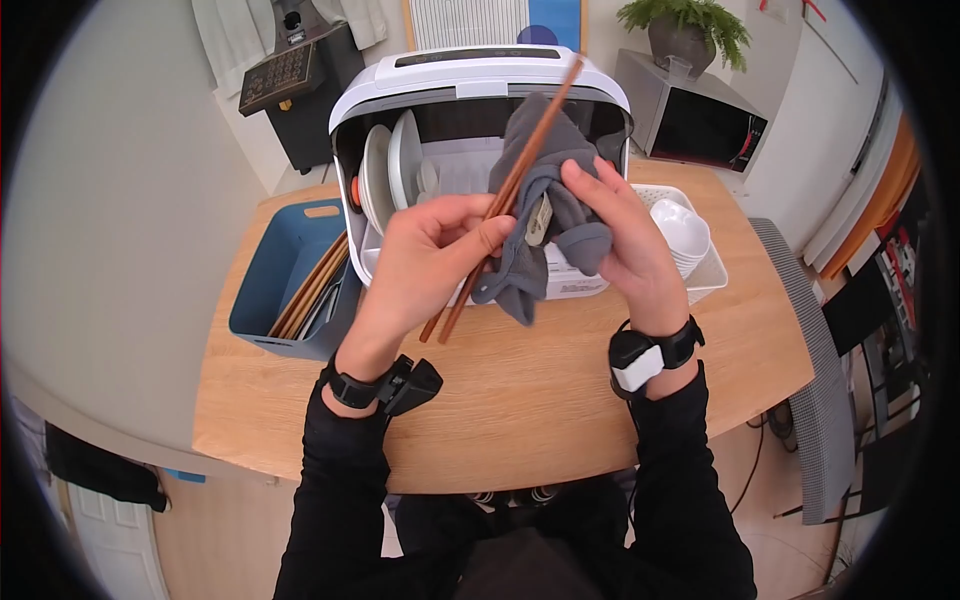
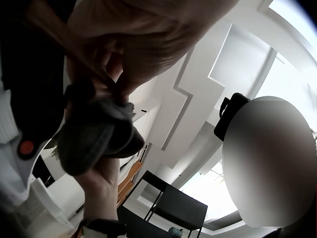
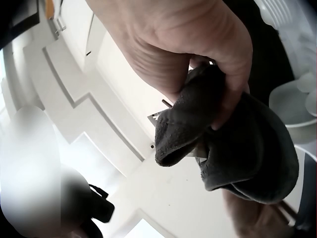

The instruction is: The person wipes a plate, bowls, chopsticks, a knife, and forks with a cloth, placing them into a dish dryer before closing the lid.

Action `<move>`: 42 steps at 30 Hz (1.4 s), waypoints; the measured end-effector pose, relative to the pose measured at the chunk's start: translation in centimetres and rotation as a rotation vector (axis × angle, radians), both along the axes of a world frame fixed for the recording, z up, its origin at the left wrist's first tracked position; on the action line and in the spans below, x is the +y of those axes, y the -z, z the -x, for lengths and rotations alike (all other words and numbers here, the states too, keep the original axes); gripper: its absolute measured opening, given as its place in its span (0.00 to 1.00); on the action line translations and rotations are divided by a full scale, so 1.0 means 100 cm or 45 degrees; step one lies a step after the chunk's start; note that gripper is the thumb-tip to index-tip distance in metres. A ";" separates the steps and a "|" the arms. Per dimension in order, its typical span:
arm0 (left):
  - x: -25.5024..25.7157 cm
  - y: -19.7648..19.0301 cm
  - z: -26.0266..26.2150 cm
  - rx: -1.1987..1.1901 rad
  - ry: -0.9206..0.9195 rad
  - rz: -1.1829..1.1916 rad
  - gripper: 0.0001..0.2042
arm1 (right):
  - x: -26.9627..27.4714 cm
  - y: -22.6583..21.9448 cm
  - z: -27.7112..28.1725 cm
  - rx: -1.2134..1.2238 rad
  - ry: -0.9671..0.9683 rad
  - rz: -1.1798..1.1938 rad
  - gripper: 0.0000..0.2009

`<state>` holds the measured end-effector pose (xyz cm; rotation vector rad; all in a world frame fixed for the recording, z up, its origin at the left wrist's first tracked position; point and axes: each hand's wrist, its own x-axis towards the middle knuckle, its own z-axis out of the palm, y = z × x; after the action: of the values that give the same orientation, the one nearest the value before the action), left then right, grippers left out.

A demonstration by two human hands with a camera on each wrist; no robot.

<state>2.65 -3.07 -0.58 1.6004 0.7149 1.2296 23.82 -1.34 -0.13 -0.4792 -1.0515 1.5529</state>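
My left hand (image 1: 428, 258) pinches a pair of brown chopsticks (image 1: 540, 130) between thumb and fingers; they slant from lower left to upper right. A grey cloth (image 1: 540, 225) with a pale label hangs bunched beside and behind them, and the left fingertips touch it. My right hand (image 1: 632, 235) grips the cloth from the right side. In the right wrist view the right hand (image 3: 198, 44) has thumb and fingers around the folded cloth (image 3: 242, 148). The left wrist view shows the cloth (image 2: 89, 139) below the left hand (image 2: 143, 44), in dark shadow.
Behind the hands stands an open white dish cabinet (image 1: 350, 110) with plates (image 1: 405, 160) upright inside. On the wooden table (image 1: 500, 420), a blue bin (image 1: 270, 265) with chopsticks and other utensils is at left; a white basket (image 1: 712, 285) with stacked white bowls (image 1: 680, 232) is at right.
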 end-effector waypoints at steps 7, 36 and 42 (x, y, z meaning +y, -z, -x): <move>0.007 0.003 0.001 0.148 -0.123 0.071 0.10 | -0.003 0.004 0.013 -0.031 -0.049 -0.256 0.21; 0.071 0.050 -0.003 1.299 -0.337 -0.463 0.09 | 0.016 -0.009 -0.048 -0.023 0.882 -0.427 0.21; 0.085 0.074 -0.007 1.432 -0.239 -0.382 0.09 | 0.013 -0.010 -0.039 -0.083 0.800 -0.432 0.21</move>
<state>3.36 5.44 -8.03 2.5167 1.4282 0.4564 27.74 -0.06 0.83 -0.5574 -1.0570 0.7934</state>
